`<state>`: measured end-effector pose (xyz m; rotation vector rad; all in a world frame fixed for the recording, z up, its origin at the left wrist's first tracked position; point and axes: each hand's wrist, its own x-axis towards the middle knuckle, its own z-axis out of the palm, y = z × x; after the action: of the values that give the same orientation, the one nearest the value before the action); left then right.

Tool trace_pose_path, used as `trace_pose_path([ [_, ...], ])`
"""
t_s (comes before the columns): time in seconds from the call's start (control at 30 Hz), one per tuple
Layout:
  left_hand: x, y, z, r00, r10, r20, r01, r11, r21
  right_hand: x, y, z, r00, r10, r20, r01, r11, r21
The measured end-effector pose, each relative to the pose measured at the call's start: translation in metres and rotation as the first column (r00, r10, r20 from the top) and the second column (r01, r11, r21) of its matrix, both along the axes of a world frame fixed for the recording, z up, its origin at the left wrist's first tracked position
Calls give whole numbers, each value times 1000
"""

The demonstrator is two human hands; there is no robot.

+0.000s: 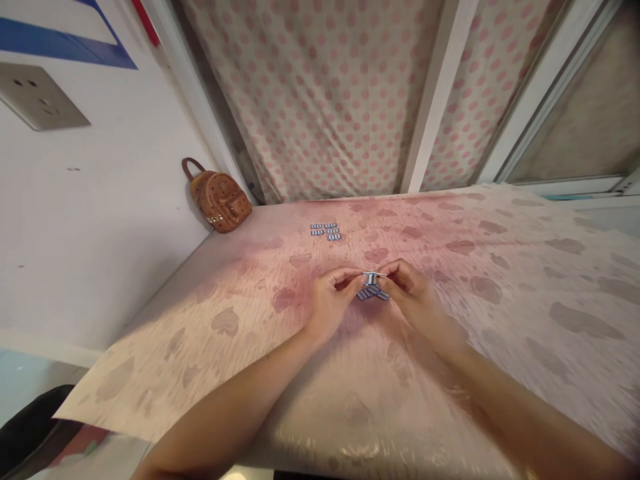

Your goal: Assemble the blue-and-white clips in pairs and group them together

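My left hand [336, 293] and my right hand [411, 288] meet over the middle of the table. Both have fingers and thumbs pinched on a small flat blue-and-white striped piece [371, 278], one hand at each side of it. Just below, between the hands, more pieces with the same stripes [373, 293] lie in a loose pile, partly hidden by the thumbs. Farther back, a group of several similar striped pieces [325, 231] is laid out in short rows on the tablecloth. Their exact kind is too small to make out.
A pale pink cloth with leaf-like prints [500, 320] covers the table. At its back left corner a small brown backpack [223, 200] leans on the white wall. Behind hangs a dotted curtain [325, 100]. A socket [43, 97] is on the left wall.
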<state>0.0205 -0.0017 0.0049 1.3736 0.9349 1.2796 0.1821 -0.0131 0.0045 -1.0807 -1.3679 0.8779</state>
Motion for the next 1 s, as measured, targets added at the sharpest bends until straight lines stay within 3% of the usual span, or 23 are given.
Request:
trace_pose_path([
  [0.13,2,-3,1,997,-20,70,21,1000,-11,-1,-1,0,999,-31,-26,31,1000,-2],
  [0.43,3,0,-5,998,-22,65,26,998,-57,-1,-1,0,998,-62,-13,62,998,-19],
  [0.77,3,-3,-1,999,-29,44,33,995,-99,-1,0,-3,999,-47,23,48,998,-34],
  [1.0,0,-1,1,997,-25,76,35,990,-136,-1,1,-8,999,-8,-49,6,998,-55],
])
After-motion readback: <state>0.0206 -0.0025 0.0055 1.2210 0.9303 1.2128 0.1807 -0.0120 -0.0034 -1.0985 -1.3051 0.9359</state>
